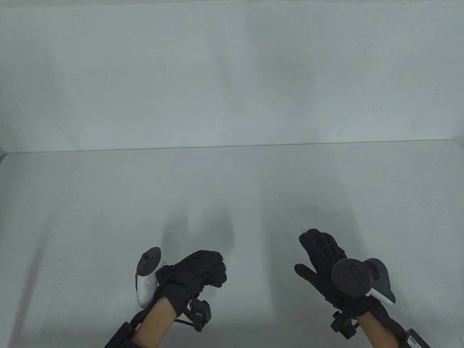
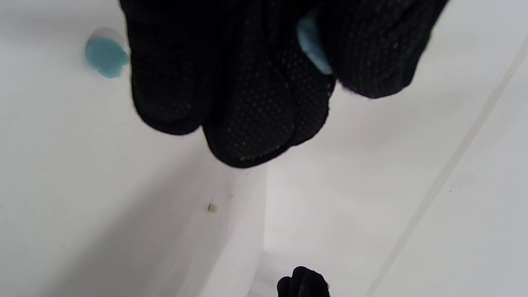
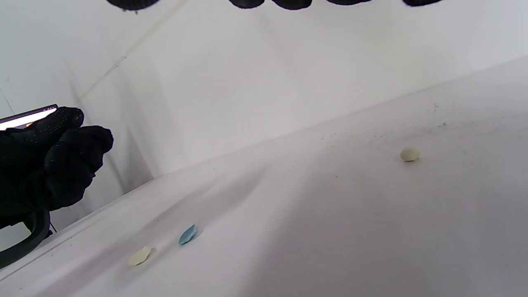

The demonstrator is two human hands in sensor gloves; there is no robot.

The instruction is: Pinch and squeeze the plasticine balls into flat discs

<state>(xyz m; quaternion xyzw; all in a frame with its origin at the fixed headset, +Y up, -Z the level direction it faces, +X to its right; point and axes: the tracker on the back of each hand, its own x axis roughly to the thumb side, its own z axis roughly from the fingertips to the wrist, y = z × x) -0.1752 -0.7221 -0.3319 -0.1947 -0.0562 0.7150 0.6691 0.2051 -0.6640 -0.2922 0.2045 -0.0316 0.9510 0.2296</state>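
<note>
My left hand (image 1: pixel 214 270) is curled low over the table's near side. In the left wrist view its thumb and fingers (image 2: pixel 255 103) pinch a pale blue plasticine piece (image 2: pixel 312 45), mostly hidden by the glove. My right hand (image 1: pixel 312 253) hovers to its right with the fingers spread and holds nothing. A blue flattened disc (image 2: pixel 106 57) lies on the table, also seen as the blue disc (image 3: pixel 187 235) beside a cream disc (image 3: pixel 139 256). A small cream ball (image 3: pixel 409 154) sits apart from them, and shows again as the cream ball (image 2: pixel 212 208).
The white table (image 1: pixel 232 188) meets a white back wall (image 1: pixel 232 72) along its far edge. In the table view the plasticine pieces on the table are washed out and cannot be made out.
</note>
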